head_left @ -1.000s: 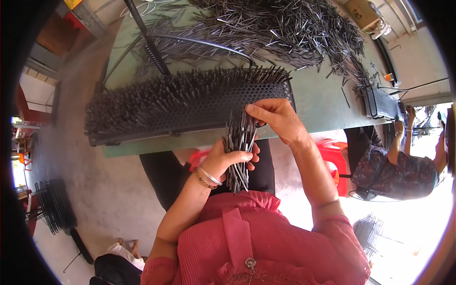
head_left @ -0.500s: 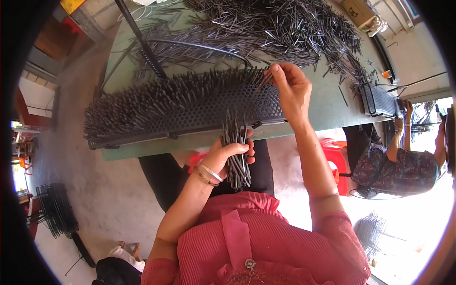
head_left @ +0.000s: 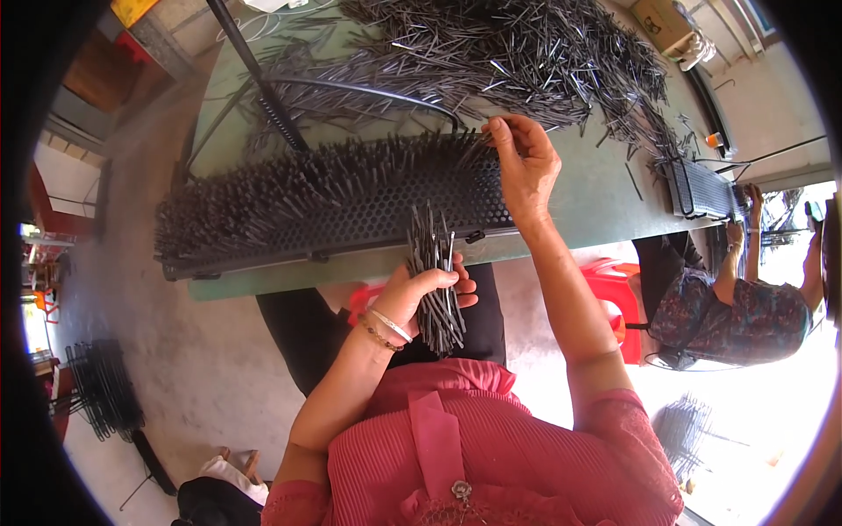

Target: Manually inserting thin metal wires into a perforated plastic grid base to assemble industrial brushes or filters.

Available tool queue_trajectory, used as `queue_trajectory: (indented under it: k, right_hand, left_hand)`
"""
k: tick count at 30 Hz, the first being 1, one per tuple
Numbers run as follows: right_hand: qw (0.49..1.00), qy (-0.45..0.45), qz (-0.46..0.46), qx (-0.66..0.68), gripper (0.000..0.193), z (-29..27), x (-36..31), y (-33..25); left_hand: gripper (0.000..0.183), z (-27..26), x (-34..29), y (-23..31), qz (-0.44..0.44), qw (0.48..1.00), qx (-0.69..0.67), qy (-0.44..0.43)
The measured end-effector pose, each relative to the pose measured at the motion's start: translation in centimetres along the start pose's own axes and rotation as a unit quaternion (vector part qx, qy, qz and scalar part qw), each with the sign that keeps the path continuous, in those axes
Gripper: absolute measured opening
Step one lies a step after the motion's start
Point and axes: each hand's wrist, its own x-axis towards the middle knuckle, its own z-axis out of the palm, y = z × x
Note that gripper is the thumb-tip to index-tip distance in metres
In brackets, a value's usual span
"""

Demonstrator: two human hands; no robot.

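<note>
Left hand (head_left: 409,294) closed around bundle of thin dark strips (head_left: 441,323), thumb across middle; mid-length grip left upper ends exposed toward perforated black panel (head_left: 386,209). Right hand (head_left: 530,172) reached over panel's right end, thumb and fingertips close together among strips there; could not tell whether any was gripped, tips too small. Panel lay along near edge of green table (head_left: 605,200), putting it within reach. Loose pile of similar strips (head_left: 544,66) lay beyond, leaving near edge for panel.

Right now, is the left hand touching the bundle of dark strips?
Touching: the head view shows the left hand wrapped around the bundle, thumb across its front.
</note>
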Motion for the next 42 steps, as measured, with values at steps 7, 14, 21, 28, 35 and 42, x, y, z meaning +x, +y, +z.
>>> queue_trajectory:
  k: [7, 14, 21, 28, 35, 42]
  right_hand:
    - [0.971, -0.007, -0.160, -0.176, 0.017, -0.6, -0.7, -1.4]
    - [0.983, 0.002, -0.089, -0.158, 0.018, -0.4, -1.1, -1.5]
    - [0.975, -0.051, -0.128, -0.174, 0.016, 0.1, -1.1, -1.2]
    - [0.921, -0.112, -0.290, -0.237, 0.015, -0.2, -0.7, -0.2]
    - [0.907, -0.107, -0.291, -0.283, 0.015, -0.1, -0.2, -0.7]
    - [0.933, -0.087, -0.241, -0.254, 0.015, -0.7, -1.1, -1.8]
  left_hand:
    - [0.034, -0.3, 0.1, 0.0, 0.002, 1.000, 0.007, 0.029]
    - [0.042, -0.7, 0.0, 0.0, 0.006, 0.998, 0.059, 0.007]
    - [0.041, -0.9, -0.4, 0.1, 0.020, 0.996, 0.081, 0.031]
    - [0.041, -0.8, -0.5, 0.3, 0.025, 0.997, 0.076, 0.020]
    - [0.041, -0.5, -0.6, 0.6, 0.022, 0.996, 0.088, 0.008]
    - [0.042, -1.3, -0.2, 0.0, 0.061, 0.992, 0.110, 0.008]
